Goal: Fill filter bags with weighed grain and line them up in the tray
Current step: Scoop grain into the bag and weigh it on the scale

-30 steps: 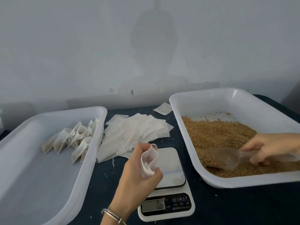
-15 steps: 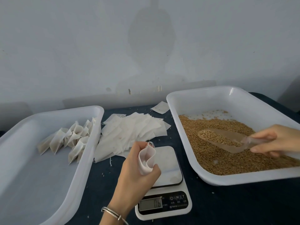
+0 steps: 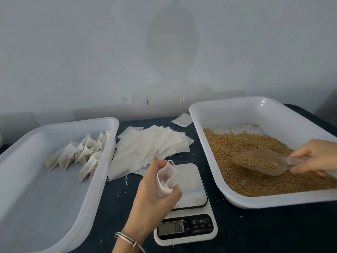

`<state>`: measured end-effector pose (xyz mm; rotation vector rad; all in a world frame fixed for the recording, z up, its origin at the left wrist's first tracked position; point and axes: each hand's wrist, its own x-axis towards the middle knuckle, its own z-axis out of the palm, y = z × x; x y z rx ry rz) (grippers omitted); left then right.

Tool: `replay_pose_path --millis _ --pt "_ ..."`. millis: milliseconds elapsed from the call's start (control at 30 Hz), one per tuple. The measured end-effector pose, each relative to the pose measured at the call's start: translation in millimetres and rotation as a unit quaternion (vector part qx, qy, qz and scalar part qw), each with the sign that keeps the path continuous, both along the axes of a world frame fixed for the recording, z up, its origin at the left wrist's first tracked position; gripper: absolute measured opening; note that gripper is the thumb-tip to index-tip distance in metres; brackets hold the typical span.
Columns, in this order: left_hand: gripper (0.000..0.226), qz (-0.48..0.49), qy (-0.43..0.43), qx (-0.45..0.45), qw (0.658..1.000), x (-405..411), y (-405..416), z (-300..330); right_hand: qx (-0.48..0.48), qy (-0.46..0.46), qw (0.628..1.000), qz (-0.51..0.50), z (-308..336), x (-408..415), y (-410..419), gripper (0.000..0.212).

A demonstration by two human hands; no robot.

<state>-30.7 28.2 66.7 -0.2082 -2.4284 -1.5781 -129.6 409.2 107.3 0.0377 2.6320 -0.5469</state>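
My left hand (image 3: 155,196) grips an empty white filter bag (image 3: 166,177) with its mouth held open, over the left side of the white scale (image 3: 189,181), whose display (image 3: 171,228) reads 0.6. My right hand (image 3: 313,157) holds the handle of a clear plastic scoop (image 3: 259,161) loaded with brown grain, just above the grain (image 3: 237,143) in the right white tray (image 3: 273,201). Several filled bags (image 3: 80,156) lean in a row in the left white tray (image 3: 102,179). A heap of flat empty bags (image 3: 145,147) lies between the trays.
The dark table (image 3: 273,230) carries loose grains and threads near the scale. One stray flat bag (image 3: 182,119) lies by the wall. A grey wall (image 3: 164,52) closes the back. A metal bracelet (image 3: 127,239) circles my left wrist.
My right hand dug the scoop into the grain, then lifted it out full and swung it left over the tray. My left hand kept holding the open bag over the scale.
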Motion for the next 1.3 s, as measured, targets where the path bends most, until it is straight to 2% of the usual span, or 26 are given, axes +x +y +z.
replay_pose_path --millis 433,600,767,900,1000,1167,1300 --pt "0.032 0.0 -0.005 -0.005 1.0 -0.9 2.0 -1.7 -0.032 0.014 0.999 -0.032 3.8 11.0 1.6 0.02" --pt "0.032 -0.003 -0.004 -0.001 1.0 -4.7 2.1 -0.5 -0.176 -0.015 0.981 -0.077 3.5 16.7 4.3 0.044" --pt "0.033 -0.01 -0.023 -0.007 1.0 -14.0 6.9 -0.1 -0.249 -0.063 0.966 0.03 29.5 20.8 -24.3 0.062" --pt "0.037 0.011 -0.034 -0.033 0.999 -17.3 9.4 0.0 -0.225 -0.069 0.964 0.127 56.1 22.0 -63.3 0.06" --pt "0.04 0.034 -0.017 -0.083 0.996 -17.4 10.2 1.9 -0.199 -0.064 0.962 0.176 67.7 20.2 -88.4 0.059" --pt "0.04 0.049 0.008 -0.128 0.991 -16.3 9.5 3.4 -0.153 -0.047 0.968 0.196 75.5 14.9 -113.2 0.06" --pt "0.041 0.041 0.003 -0.14 0.989 -17.1 9.3 0.8 -0.12 -0.041 0.969 0.213 82.5 12.8 -124.7 0.049"
